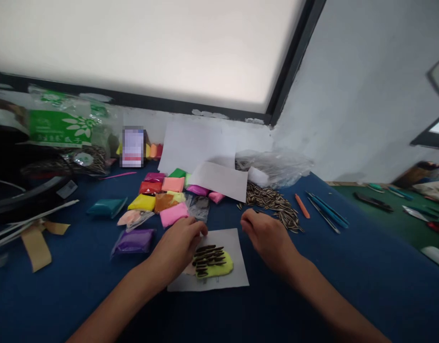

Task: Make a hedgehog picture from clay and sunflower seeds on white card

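Observation:
On a white paper sheet [237,281] lies a flattened yellow-green clay shape [224,270]. Rows of dark striped seeds [209,257] stick to it, and a pale pink patch shows at its left, partly behind my wrist. My left hand [185,240] is over the sheet's upper left corner, fingers curled inward; whatever they hold, if anything, is hidden. To the right of the sheet, my right hand [265,236] is closed with its fingertips together, just in front of a seed pile [276,205]. What it holds is too small to make out.
Coloured clay packets [133,241] lie left of and behind the sheet. A seed bag [67,126] and a phone-like screen [133,147] stand behind. Blue tweezers [328,209] and an orange tool [302,206] are at right. Loose papers [219,178] lie at the back.

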`<state>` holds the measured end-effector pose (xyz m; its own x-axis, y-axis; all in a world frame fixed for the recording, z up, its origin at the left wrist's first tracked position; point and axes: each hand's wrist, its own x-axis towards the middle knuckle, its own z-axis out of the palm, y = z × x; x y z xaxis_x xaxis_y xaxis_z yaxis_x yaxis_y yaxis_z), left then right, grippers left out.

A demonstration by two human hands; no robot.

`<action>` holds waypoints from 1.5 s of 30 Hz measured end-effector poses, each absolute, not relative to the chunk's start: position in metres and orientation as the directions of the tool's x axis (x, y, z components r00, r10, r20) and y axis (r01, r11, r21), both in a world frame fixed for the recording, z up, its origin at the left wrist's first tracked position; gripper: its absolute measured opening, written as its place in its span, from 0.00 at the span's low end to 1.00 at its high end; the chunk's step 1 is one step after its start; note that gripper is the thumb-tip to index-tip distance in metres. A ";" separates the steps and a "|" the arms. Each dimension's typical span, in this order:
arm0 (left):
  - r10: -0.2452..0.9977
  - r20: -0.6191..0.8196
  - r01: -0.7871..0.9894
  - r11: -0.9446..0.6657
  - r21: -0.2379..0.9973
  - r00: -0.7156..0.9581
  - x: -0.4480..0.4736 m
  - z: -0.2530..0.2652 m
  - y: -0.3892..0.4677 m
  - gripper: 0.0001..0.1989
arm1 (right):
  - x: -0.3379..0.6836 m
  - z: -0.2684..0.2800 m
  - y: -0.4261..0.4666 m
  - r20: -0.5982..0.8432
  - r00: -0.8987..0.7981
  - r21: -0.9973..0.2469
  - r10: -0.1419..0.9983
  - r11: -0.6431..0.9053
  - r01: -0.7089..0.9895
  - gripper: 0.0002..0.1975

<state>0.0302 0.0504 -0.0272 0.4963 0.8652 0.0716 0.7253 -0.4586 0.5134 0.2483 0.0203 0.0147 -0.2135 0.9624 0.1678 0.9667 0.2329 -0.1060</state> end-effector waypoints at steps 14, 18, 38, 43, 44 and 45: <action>0.855 0.112 0.706 -0.485 0.516 0.506 0.030 -0.030 0.050 0.11 | 0.228 0.024 -0.011 0.195 -0.524 -0.434 0.829 0.552 0.712 0.06; 0.862 0.088 0.725 -0.470 0.503 0.499 0.030 -0.028 0.051 0.11 | 0.221 0.020 -0.015 0.164 -0.552 -0.341 0.818 0.572 0.746 0.10; 0.857 0.132 0.707 -0.489 0.511 0.498 0.030 -0.031 0.050 0.11 | 0.209 0.004 -0.017 0.138 -0.566 -0.211 0.813 0.582 0.785 0.06; 0.855 0.132 0.713 -0.495 0.498 0.501 0.031 -0.030 0.050 0.11 | 0.209 0.004 -0.017 0.132 -0.564 -0.215 0.815 0.579 0.786 0.06; 0.855 0.131 0.715 -0.496 0.493 0.502 0.031 -0.030 0.050 0.11 | 0.209 0.004 -0.017 0.128 -0.565 -0.216 0.815 0.579 0.786 0.06; 0.854 0.131 0.716 -0.498 0.490 0.504 0.031 -0.029 0.050 0.12 | 0.209 0.004 -0.017 0.126 -0.564 -0.218 0.816 0.577 0.787 0.06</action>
<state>0.0306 0.0498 -0.0290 0.5043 0.8536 0.1306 0.7155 -0.4977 0.4902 0.2090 -0.0168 0.0038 -0.5640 0.8161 0.1262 0.7867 0.5775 -0.2182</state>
